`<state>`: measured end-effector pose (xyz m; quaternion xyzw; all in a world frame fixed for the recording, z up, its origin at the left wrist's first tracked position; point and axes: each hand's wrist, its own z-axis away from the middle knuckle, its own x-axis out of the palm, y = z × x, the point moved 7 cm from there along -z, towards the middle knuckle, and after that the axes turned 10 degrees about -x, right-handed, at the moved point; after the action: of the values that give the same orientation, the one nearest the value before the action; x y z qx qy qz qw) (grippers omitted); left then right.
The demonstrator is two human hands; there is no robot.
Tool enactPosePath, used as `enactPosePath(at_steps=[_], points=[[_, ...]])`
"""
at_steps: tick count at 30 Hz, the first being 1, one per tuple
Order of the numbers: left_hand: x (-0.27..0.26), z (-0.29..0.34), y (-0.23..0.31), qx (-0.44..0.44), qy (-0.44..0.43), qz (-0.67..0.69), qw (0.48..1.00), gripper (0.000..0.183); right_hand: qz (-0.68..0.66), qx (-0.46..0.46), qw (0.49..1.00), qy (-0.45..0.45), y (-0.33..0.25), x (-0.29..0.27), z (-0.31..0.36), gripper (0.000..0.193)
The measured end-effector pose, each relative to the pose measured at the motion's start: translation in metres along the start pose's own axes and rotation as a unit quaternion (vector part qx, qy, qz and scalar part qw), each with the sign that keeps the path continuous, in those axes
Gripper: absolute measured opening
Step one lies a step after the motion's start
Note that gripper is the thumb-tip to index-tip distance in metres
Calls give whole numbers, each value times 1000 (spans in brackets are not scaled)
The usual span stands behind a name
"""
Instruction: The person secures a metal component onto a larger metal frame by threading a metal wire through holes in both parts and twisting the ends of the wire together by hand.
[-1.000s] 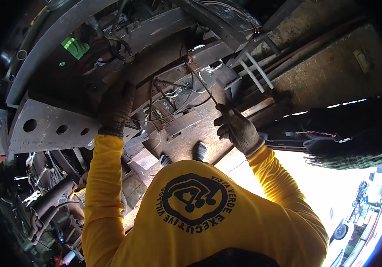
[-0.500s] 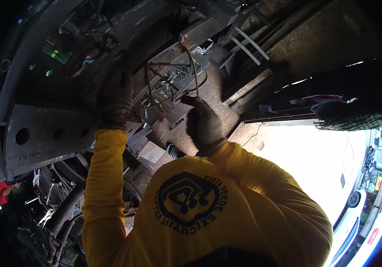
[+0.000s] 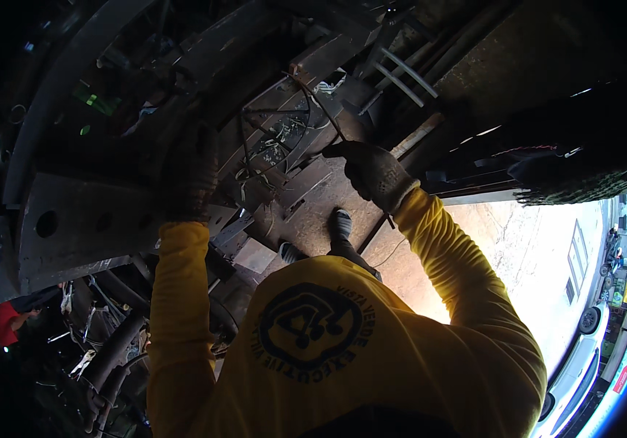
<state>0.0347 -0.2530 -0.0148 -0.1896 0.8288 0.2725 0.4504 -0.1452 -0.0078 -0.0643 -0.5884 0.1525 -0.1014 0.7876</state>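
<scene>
My right hand (image 3: 379,175), in a grey work glove, is closed around a thin, dark rod (image 3: 321,108). The rod runs up and left from the fist toward the end of a steel beam, and a short end seems to show below the hand. On the left, my left hand (image 3: 191,171) wears a dark knitted glove and lies at a heavy steel beam (image 3: 72,223) with round holes. Deep shadow hides its fingers. Between the hands, lower down, a bent-rod frame (image 3: 275,113) stands by tangled wire or straps.
My feet (image 3: 340,223) stand on a dusty brown floor. A small ladder-like metal piece (image 3: 405,77) is at the upper right. Pipes and scrap metal (image 3: 113,347) crowd the lower left, near a person in red (image 3: 3,321). Beyond the bright opening, a white car (image 3: 576,365) is parked.
My right hand has moved right and away from my body, and the rod now slants more. My feet have come into fuller view. The left hand stays at the beam.
</scene>
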Motion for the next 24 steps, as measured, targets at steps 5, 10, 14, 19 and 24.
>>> enactPosePath(at_steps=[5, 10, 14, 19, 24], points=[[5, 0, 5, -10, -34, -43, 998, 30, 121, -125, 984, 27, -4, 4, -15, 45], [9, 1, -4, -51, -42, -30, 997, 27, 227, -194, 946, 125, -22, 29, -11, 36], [18, -4, 3, -99, -93, -42, 990, 27, -50, -109, 958, 259, 7, 59, -16, 33], [10, -6, 5, -56, -69, 12, 996, 34, -101, -111, 955, 254, 0, 72, -27, 36], [7, -1, -3, -57, -80, -33, 995, 25, 89, -173, 973, 122, -15, 47, -25, 34]])
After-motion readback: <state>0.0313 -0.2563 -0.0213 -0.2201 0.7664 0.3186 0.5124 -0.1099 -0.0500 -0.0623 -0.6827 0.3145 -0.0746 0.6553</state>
